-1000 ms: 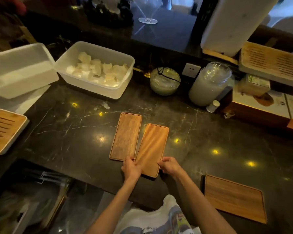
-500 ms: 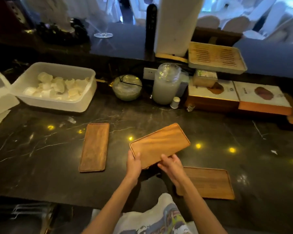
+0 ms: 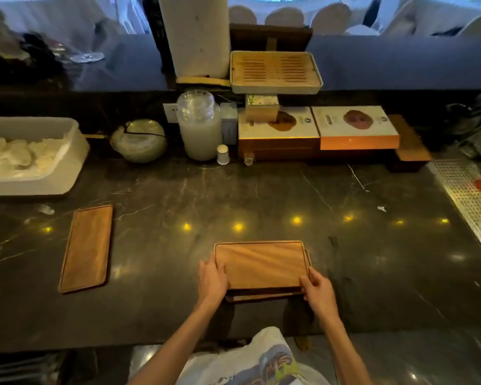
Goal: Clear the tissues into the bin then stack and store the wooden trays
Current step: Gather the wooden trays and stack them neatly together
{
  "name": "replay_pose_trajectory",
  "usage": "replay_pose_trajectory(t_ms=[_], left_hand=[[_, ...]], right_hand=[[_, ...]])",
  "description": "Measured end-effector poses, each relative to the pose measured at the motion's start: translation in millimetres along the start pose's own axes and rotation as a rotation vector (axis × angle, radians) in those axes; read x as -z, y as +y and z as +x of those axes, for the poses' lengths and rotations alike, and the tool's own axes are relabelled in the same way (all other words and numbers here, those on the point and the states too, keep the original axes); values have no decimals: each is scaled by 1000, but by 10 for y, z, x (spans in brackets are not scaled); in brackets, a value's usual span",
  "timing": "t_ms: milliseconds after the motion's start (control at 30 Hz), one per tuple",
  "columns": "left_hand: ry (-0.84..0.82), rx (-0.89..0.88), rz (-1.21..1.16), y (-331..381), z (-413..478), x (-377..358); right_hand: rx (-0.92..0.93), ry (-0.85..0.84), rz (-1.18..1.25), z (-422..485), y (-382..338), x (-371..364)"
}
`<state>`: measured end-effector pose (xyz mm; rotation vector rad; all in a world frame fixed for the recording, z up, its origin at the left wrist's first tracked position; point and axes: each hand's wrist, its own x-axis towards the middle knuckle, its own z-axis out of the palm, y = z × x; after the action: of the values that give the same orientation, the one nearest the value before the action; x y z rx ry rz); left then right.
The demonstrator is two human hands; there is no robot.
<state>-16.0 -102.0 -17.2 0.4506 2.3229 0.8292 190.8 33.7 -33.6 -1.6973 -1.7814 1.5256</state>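
A light wooden tray (image 3: 261, 263) lies crosswise on top of a second wooden tray (image 3: 264, 296), whose dark front edge shows beneath it, near the counter's front edge. My left hand (image 3: 213, 279) grips the top tray's left end. My right hand (image 3: 315, 287) holds its front right corner. A third wooden tray (image 3: 87, 247) lies lengthwise on the dark marble counter (image 3: 261, 195) to the left, apart from both hands. A white tub (image 3: 67, 179) with crumpled white tissues (image 3: 17, 157) stands at the back left.
Along the back stand a glass bowl (image 3: 139, 140), a big lidded jar (image 3: 199, 126), a small white bottle (image 3: 222, 154), boxed goods (image 3: 317, 126) and a slatted bamboo tray (image 3: 275, 72). A perforated metal drain grid (image 3: 467, 195) runs along the right.
Both hands carried the light tray from beside the left tray over to the right, turned it crosswise and lowered it onto the tray there. The camera view swung right.
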Motion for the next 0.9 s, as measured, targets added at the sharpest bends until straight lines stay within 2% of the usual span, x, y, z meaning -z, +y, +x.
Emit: replay_pose_trajectory(t_ms=[133,367,500,700,900], left_hand=[[-6,85,118,37,-68,-195],[4,89,139,19,-153,-372],[3,92,109,-14,-156,-392],[-2,40,-129,-64,-274,-426],[9,-18,-128,-160,-258,-362]], right_hand=[[120,-66,-226,50,138,153],[72,-133,-291,35,291,220],[42,-79,-367,34,334,206],[43,-167,-70,-25,270,99],[71,-117,-172,2,260,43]])
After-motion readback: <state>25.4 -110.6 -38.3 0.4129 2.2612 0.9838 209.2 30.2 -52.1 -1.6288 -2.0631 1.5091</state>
